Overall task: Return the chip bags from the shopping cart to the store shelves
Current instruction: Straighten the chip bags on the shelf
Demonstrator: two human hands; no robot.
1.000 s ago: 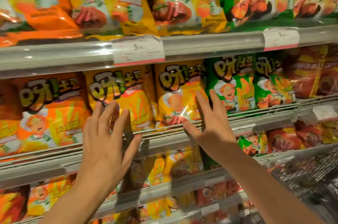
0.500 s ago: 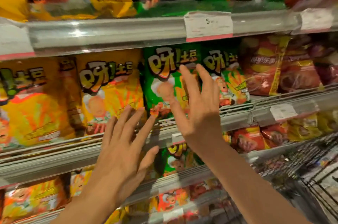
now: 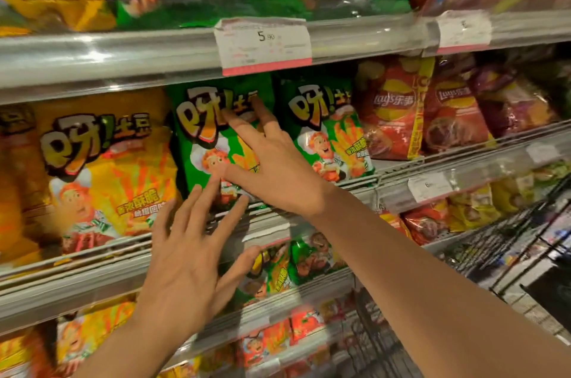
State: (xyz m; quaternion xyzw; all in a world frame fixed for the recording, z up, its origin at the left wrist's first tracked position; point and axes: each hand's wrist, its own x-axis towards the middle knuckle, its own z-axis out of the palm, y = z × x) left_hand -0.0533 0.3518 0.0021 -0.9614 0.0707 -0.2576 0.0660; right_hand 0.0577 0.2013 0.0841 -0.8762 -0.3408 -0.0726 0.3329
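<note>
- Shelf (image 3: 123, 69): the middle tier is packed tight and its rail (image 3: 309, 217) is low. Push too hard and you could tip a neighbour over the rail, likely the second green bag (image 3: 327, 130) just beside your target.
- Cart (image 3: 482, 254): only wire mesh shows at lower right, cut off by the edge. You can't tell whether any bags are left in it.
- Yellow bag (image 3: 105, 167): stands just left of the green row. A sideways shove could crowd it.
- Green bag (image 3: 204, 143): the task's thing, already upright on the middle tier behind the rail. Its lower right part is hidden by your hands, so whether it sits square is unclear.
- Right hand (image 3: 278, 174): open and flat, fingers spread over the green bag's face, gripping nothing. Drag it away and the bag may tilt forward.
- Left hand (image 3: 188, 257): open, empty, fingertips near the bag's bottom edge at the rail; touching or not, can't tell.
- Price tag (image 3: 264, 44): loose-looking and mostly blurred.
</note>
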